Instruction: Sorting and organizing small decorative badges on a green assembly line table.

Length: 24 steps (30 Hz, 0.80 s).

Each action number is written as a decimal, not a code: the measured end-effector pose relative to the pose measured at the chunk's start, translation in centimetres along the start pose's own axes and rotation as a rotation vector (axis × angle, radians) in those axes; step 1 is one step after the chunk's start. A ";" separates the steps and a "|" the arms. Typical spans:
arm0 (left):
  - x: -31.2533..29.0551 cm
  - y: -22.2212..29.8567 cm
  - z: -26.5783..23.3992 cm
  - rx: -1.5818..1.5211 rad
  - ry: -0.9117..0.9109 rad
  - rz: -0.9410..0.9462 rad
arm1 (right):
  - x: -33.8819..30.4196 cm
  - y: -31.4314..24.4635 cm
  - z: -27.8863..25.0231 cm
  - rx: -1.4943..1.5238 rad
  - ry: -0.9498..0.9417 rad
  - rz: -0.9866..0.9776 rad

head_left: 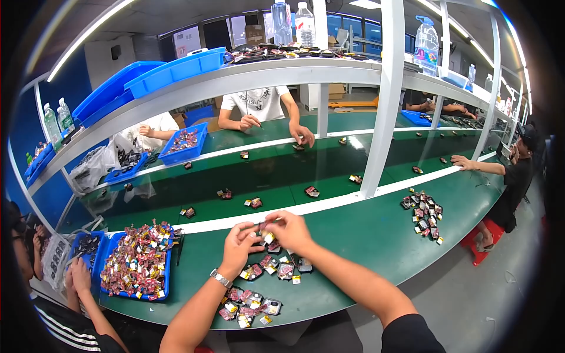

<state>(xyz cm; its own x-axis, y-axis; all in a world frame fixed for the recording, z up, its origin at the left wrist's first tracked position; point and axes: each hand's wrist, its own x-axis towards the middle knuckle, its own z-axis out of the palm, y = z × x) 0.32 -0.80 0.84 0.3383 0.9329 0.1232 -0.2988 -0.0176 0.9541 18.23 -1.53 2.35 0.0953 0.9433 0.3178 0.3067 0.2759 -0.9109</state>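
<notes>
Dark lettering (pixel 256 97) crosses a white T-shirt (pixel 269 109), and a red-and-white label (pixel 305 25) wraps a clear bottle (pixel 305 39).

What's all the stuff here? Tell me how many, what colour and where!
Small assemblies: many, black, pink and yellow, on bench and belt
Parts tray: one, blue, heaped, bench left
Bench: one, green, in front
Belt: one, dark green, beyond bench
Shelf: one, whitish, above belt
Shelf trays: at least two, blue, shelf left
Bottles: several, mostly clear, on shelf
Stool: at least one, red, right
People: several, white or dark tops, around
Watch: one, silver, left wrist
Left hand: one, bare, pinching a small part
Right hand: one, bare, same part
</notes>
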 end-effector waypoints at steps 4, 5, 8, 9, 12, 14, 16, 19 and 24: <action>0.2 0.4 -0.4 0.027 0.006 -0.044 | 4.2 2.3 -8.2 0.208 -0.047 0.129; 0.2 0.5 -0.7 0.021 0.002 -0.055 | 4.0 1.9 -11.0 0.253 -0.138 0.182; 0.5 -0.1 -1.1 0.090 -0.051 -0.063 | 1.8 1.9 -21.0 0.081 -0.416 0.352; 0.5 -0.4 -1.1 0.084 -0.047 -0.069 | 1.2 1.8 -23.9 0.015 -0.445 0.380; 0.1 0.0 -0.8 0.158 -0.066 -0.041 | 1.3 4.2 -30.2 0.271 -0.013 0.470; 0.5 0.0 0.3 0.257 -0.084 -0.048 | 2.9 8.5 -34.5 0.242 0.428 0.443; 0.3 0.1 -0.3 0.241 -0.062 -0.045 | 5.5 10.4 -34.4 0.038 0.644 0.462; 0.4 -0.1 -0.7 0.149 -0.030 -0.056 | 8.2 13.7 -35.0 -0.068 0.783 0.427; 0.5 -0.2 -0.5 0.192 -0.041 -0.066 | 9.9 15.6 -34.4 -0.606 0.710 0.507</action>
<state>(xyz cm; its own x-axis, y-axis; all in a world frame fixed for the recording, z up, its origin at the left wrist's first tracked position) 0.12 -0.17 0.63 0.3890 0.9188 0.0662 -0.1006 -0.0291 0.9945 56.57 5.78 0.33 0.8154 0.5444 0.1967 0.4782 -0.4419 -0.7590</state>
